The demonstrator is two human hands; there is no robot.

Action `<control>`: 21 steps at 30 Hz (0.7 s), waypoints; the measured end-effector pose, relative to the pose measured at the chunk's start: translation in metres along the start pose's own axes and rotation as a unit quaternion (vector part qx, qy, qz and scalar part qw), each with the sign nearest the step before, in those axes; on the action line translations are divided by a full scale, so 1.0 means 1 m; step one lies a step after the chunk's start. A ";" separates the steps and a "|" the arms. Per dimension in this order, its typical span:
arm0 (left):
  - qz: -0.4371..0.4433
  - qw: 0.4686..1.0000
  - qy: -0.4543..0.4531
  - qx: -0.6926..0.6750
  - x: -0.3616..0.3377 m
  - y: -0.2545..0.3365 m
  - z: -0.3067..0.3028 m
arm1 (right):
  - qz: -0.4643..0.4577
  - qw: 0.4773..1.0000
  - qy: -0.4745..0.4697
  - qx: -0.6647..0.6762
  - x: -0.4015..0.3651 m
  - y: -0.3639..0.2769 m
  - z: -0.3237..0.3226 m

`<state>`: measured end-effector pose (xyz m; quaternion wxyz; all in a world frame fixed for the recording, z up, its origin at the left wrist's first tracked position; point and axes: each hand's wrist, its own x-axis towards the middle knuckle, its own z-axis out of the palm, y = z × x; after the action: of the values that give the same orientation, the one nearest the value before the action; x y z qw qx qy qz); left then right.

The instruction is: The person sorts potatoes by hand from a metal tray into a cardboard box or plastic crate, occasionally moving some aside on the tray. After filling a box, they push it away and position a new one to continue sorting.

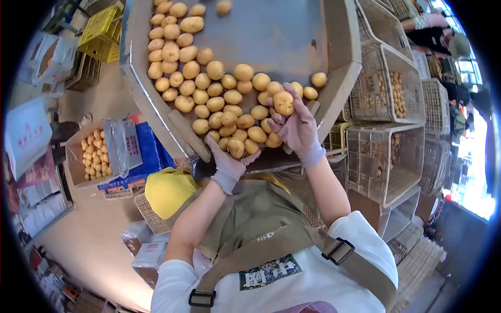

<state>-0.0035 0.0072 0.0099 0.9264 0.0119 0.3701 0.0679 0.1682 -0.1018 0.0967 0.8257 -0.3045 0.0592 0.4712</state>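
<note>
Head view: I see the right hand grasping one round yellow potato just over the heap of yellow potatoes on the grey metal worktop. The left hand is on the heap's near edge; I can't tell its grip.

At the upper left we see a yellow crate. Below it, at the left, an open cardboard box holds small potatoes, with a grey plastic bag and a blue sheet just beside it. A yellow cap sits lower down. Wire baskets stack along the right, and a person is at the upper right.
</note>
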 end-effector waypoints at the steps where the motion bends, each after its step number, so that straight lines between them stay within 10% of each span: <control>1: -0.014 1.000 0.003 -0.003 -0.001 0.003 0.001 | -0.002 1.000 0.001 -0.006 0.002 -0.002 -0.003; 7: -0.020 0.999 0.018 0.025 -0.014 0.007 0.019 | -0.064 0.995 0.068 -0.046 -0.003 -0.006 -0.011; 10: -0.037 0.995 -0.075 0.056 0.000 0.006 -0.007 | -0.386 0.717 -0.012 -0.580 -0.047 -0.022 0.054; 13: -0.068 0.996 -0.056 0.028 -0.005 0.012 0.002 | -0.565 0.217 -0.200 -0.771 -0.072 -0.087 0.118; 15: -0.041 0.996 -0.066 0.051 -0.005 0.010 0.001 | -0.459 0.339 -0.009 -0.821 -0.051 -0.153 0.098; 18: -0.047 0.996 -0.066 0.026 0.005 0.008 -0.014 | -0.550 0.144 0.296 -0.768 -0.021 -0.222 0.037; 21: -0.035 0.996 -0.084 0.008 -0.003 0.010 0.006 | -0.479 0.293 0.114 -0.819 -0.034 -0.152 0.035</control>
<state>-0.0028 0.0166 0.0174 0.9561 0.0117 0.2913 0.0310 0.2665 -0.1632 0.2059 0.2115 -0.8481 -0.4203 -0.2438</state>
